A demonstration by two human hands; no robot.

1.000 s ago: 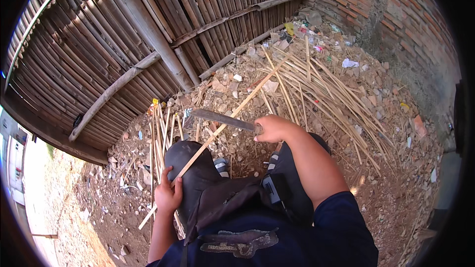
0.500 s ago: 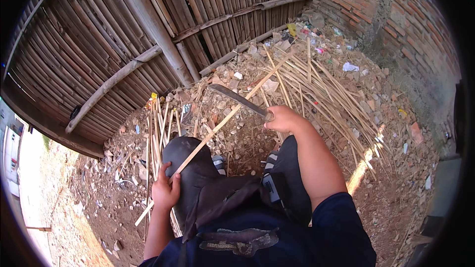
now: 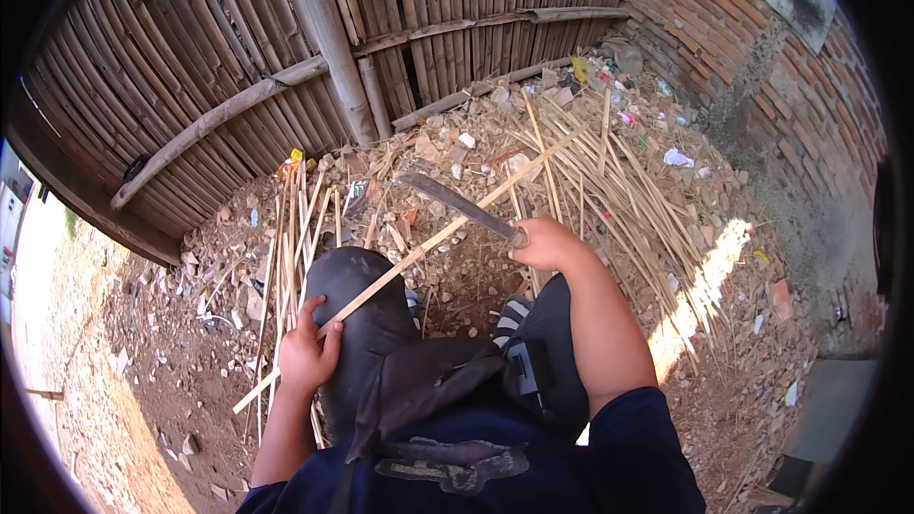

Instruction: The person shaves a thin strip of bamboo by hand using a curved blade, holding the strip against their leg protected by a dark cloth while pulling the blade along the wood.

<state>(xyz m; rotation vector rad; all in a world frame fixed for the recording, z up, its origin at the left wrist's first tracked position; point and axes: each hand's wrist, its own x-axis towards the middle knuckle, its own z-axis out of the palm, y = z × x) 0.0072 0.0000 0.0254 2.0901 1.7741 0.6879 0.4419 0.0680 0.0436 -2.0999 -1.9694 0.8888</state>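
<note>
A long pale bamboo strip [image 3: 409, 260] runs slantwise across my left knee, from low on the left to the far right. My left hand [image 3: 309, 350] grips it near its lower end, thumb on one side and fingers on the other. In my right hand [image 3: 549, 246] is a machete [image 3: 455, 202], its handle mostly hidden in my fist. The dark blade points to the far left and crosses the strip beyond my knee; the blade seems to touch it, though I cannot tell how firmly.
Loose bamboo strips [image 3: 638, 200] lie heaped ahead on the right, and a smaller bundle [image 3: 290, 238] stands left of my left knee. Rubble and litter [image 3: 428, 157] cover the ground. A bamboo slat wall [image 3: 238, 48] rises ahead, meeting a brick wall [image 3: 695, 9] on the right.
The whole view has shifted a little. Both hands keep their holds, and the blade still crosses the bamboo strip at nearly the same place.
</note>
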